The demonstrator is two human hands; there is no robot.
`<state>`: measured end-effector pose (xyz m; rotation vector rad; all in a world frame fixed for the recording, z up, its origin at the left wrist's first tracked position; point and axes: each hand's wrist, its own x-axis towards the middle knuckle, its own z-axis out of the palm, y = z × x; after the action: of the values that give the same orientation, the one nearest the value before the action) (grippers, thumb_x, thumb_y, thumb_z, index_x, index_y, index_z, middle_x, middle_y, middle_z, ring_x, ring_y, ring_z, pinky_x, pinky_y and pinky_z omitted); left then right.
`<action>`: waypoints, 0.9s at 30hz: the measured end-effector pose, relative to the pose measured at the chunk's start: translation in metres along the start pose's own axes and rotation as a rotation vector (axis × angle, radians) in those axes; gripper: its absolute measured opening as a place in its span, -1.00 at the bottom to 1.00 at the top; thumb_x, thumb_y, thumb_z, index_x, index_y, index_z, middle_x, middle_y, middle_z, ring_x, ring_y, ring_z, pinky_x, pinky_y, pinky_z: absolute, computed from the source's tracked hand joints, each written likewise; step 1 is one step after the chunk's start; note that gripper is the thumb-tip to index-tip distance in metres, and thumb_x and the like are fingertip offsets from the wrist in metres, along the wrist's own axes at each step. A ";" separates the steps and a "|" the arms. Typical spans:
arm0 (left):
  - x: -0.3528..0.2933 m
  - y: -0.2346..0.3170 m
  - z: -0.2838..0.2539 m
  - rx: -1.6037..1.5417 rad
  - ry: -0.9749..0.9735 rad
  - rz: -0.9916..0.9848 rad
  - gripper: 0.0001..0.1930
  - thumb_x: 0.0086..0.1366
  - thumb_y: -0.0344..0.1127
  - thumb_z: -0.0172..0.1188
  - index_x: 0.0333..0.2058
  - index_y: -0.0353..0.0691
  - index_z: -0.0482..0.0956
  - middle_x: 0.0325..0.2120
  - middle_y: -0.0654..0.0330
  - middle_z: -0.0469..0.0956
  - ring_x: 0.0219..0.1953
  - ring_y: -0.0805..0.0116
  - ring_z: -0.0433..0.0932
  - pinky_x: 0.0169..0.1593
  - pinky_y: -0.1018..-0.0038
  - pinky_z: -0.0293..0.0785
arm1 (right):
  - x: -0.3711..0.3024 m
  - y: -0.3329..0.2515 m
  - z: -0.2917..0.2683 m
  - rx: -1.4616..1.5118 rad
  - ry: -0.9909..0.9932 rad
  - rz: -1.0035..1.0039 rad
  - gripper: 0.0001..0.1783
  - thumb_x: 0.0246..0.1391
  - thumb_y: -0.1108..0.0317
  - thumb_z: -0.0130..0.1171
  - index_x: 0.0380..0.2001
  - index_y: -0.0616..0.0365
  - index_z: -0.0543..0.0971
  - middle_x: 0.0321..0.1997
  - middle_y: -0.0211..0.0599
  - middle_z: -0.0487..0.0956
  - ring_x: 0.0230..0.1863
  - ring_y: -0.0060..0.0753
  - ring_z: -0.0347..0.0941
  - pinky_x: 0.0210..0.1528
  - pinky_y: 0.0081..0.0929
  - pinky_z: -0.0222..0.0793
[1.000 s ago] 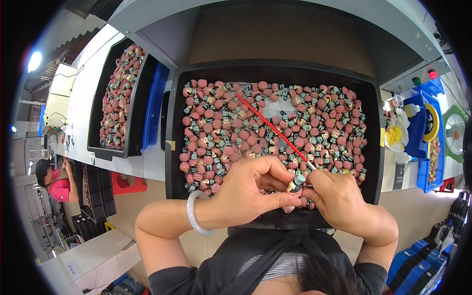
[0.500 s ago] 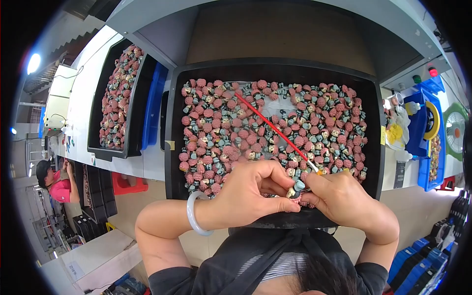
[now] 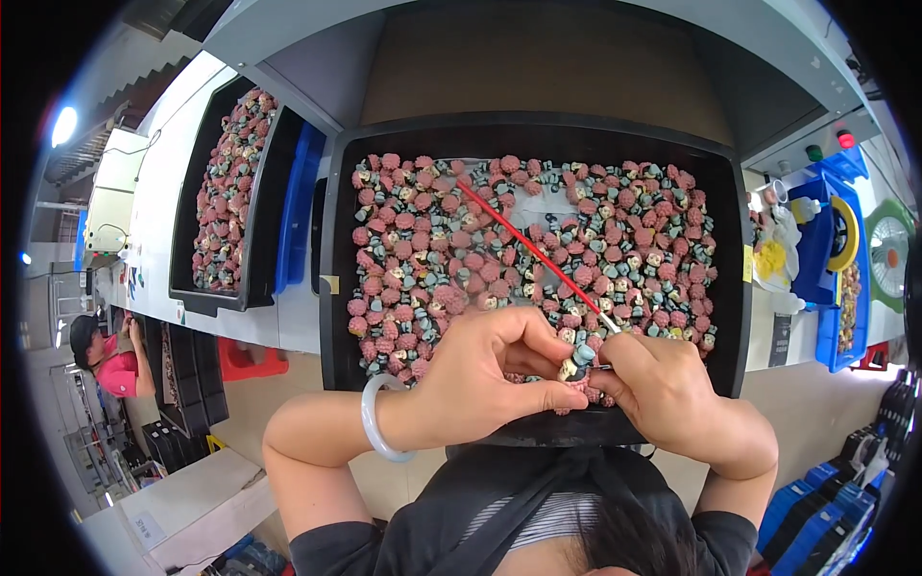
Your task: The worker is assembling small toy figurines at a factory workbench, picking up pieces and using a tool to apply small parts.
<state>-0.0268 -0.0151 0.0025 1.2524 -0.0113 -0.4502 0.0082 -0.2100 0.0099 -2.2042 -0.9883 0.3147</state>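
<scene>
Low over the near edge of a large black tray (image 3: 735, 317), my left hand (image 3: 490, 374) pinches a small painted figurine (image 3: 576, 365) with a pale blue-grey top and a pink base. My right hand (image 3: 667, 384) is closed round the ferrule end of a paintbrush (image 3: 538, 252). Its long red handle slants away to the far left over the tray. The brush tip is close to the figurine, but my fingers partly cover it, so contact is unclear. Many similar figurines (image 3: 403, 259) in pink, grey-blue, black and cream fill the tray beneath.
On the left stands another black tray (image 3: 182, 259) of figurines, beside a blue bin (image 3: 303, 206). At the right are a plastic bag with yellow stuff (image 3: 771, 259), a blue crate (image 3: 816, 288) and a green fan (image 3: 888, 254). Farther left, another person (image 3: 115, 355) works.
My right hand has shifted slightly, and the figurine has tilted a little between my left fingers. The brush handle lies almost as before; both hands keep their holds.
</scene>
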 end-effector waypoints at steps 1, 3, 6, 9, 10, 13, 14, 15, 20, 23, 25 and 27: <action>0.000 0.000 0.000 0.005 0.001 -0.002 -0.71 -0.12 -0.66 0.27 -0.40 -0.36 0.36 -0.40 0.14 0.39 -0.35 0.43 0.50 -0.25 0.57 0.50 | 0.000 0.000 0.000 -0.005 -0.011 0.003 -0.79 -0.14 0.39 0.16 -0.45 0.24 0.37 -0.65 -0.19 0.38 -0.64 -0.10 0.35 -0.64 -0.31 0.22; 0.000 0.000 0.000 0.026 0.001 0.002 -0.71 -0.11 -0.66 0.27 -0.40 -0.36 0.36 -0.40 0.14 0.39 -0.35 0.43 0.50 -0.26 0.57 0.50 | 0.001 0.000 0.000 -0.009 -0.024 0.006 -0.79 -0.14 0.39 0.16 -0.46 0.24 0.36 -0.65 -0.19 0.38 -0.64 -0.10 0.35 -0.65 -0.31 0.21; 0.000 0.000 -0.001 0.053 0.004 0.007 -0.71 -0.11 -0.65 0.27 -0.40 -0.37 0.36 -0.40 0.14 0.39 -0.35 0.44 0.51 -0.26 0.57 0.50 | 0.001 0.001 0.001 0.000 -0.031 0.010 -0.79 -0.13 0.39 0.16 -0.47 0.24 0.36 -0.65 -0.19 0.38 -0.65 -0.10 0.35 -0.65 -0.30 0.21; 0.001 -0.001 -0.001 0.070 0.006 0.009 -0.71 -0.11 -0.65 0.27 -0.40 -0.37 0.36 -0.40 0.15 0.39 -0.35 0.43 0.51 -0.26 0.57 0.50 | 0.001 0.001 0.001 0.001 -0.038 0.011 -0.79 -0.13 0.40 0.16 -0.47 0.24 0.35 -0.66 -0.18 0.38 -0.66 -0.09 0.34 -0.66 -0.30 0.21; 0.001 -0.002 -0.001 0.084 0.006 0.013 -0.71 -0.11 -0.65 0.27 -0.40 -0.37 0.36 -0.40 0.15 0.38 -0.35 0.43 0.51 -0.26 0.57 0.50 | 0.000 0.001 0.001 -0.004 -0.047 0.023 -0.79 -0.13 0.39 0.15 -0.47 0.24 0.35 -0.67 -0.18 0.38 -0.66 -0.08 0.34 -0.66 -0.30 0.21; 0.000 -0.001 -0.002 0.102 -0.002 0.011 -0.70 -0.11 -0.65 0.27 -0.39 -0.37 0.37 -0.40 0.15 0.39 -0.35 0.43 0.51 -0.25 0.57 0.49 | 0.001 0.000 0.000 -0.020 -0.070 0.029 -0.78 -0.12 0.38 0.15 -0.46 0.25 0.35 -0.68 -0.18 0.38 -0.66 -0.08 0.34 -0.66 -0.29 0.20; 0.000 -0.002 -0.001 0.102 -0.002 0.010 -0.70 -0.11 -0.65 0.27 -0.39 -0.37 0.37 -0.40 0.15 0.39 -0.35 0.43 0.51 -0.25 0.57 0.49 | 0.001 -0.001 0.000 -0.031 -0.084 0.021 -0.78 -0.12 0.37 0.15 -0.46 0.25 0.34 -0.70 -0.18 0.37 -0.67 -0.08 0.35 -0.66 -0.30 0.20; 0.000 -0.002 -0.001 0.103 -0.001 0.008 -0.71 -0.12 -0.64 0.28 -0.40 -0.38 0.37 -0.40 0.14 0.39 -0.34 0.43 0.51 -0.25 0.57 0.49 | 0.002 0.000 -0.001 -0.030 -0.084 0.022 -0.78 -0.12 0.37 0.15 -0.46 0.25 0.34 -0.70 -0.18 0.37 -0.67 -0.08 0.35 -0.66 -0.30 0.20; -0.001 -0.003 -0.002 0.143 -0.022 -0.018 -0.72 -0.12 -0.64 0.28 -0.41 -0.40 0.38 -0.39 0.13 0.40 -0.34 0.42 0.51 -0.25 0.57 0.49 | 0.007 0.004 -0.008 0.029 -0.235 0.009 -0.75 -0.04 0.28 0.08 -0.51 0.22 0.29 -0.70 -0.16 0.40 -0.64 -0.09 0.40 -0.67 -0.27 0.28; -0.001 -0.002 -0.001 0.116 -0.022 -0.033 -0.72 -0.12 -0.64 0.28 -0.42 -0.40 0.38 -0.39 0.13 0.40 -0.34 0.42 0.51 -0.24 0.57 0.49 | 0.009 0.004 -0.010 0.030 -0.252 -0.009 -0.75 -0.02 0.27 0.07 -0.50 0.22 0.31 -0.69 -0.15 0.41 -0.63 -0.07 0.40 -0.65 -0.27 0.28; 0.000 -0.001 -0.001 0.100 -0.029 -0.070 -0.72 -0.11 -0.64 0.28 -0.40 -0.39 0.38 -0.38 0.13 0.40 -0.33 0.41 0.51 -0.24 0.57 0.49 | 0.009 0.004 -0.010 0.054 -0.237 -0.007 -0.76 -0.02 0.27 0.07 -0.50 0.21 0.32 -0.69 -0.15 0.41 -0.63 -0.07 0.40 -0.65 -0.27 0.28; 0.001 0.002 -0.002 0.052 -0.043 -0.109 -0.72 -0.10 -0.64 0.26 -0.39 -0.39 0.37 -0.37 0.13 0.40 -0.32 0.41 0.51 -0.23 0.56 0.49 | 0.010 0.006 -0.010 0.077 -0.222 -0.004 -0.76 -0.02 0.27 0.07 -0.51 0.21 0.32 -0.69 -0.15 0.41 -0.62 -0.06 0.40 -0.65 -0.28 0.27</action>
<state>-0.0245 -0.0129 0.0033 1.2983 0.0094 -0.5745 0.0230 -0.2107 0.0137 -2.1301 -1.0796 0.5962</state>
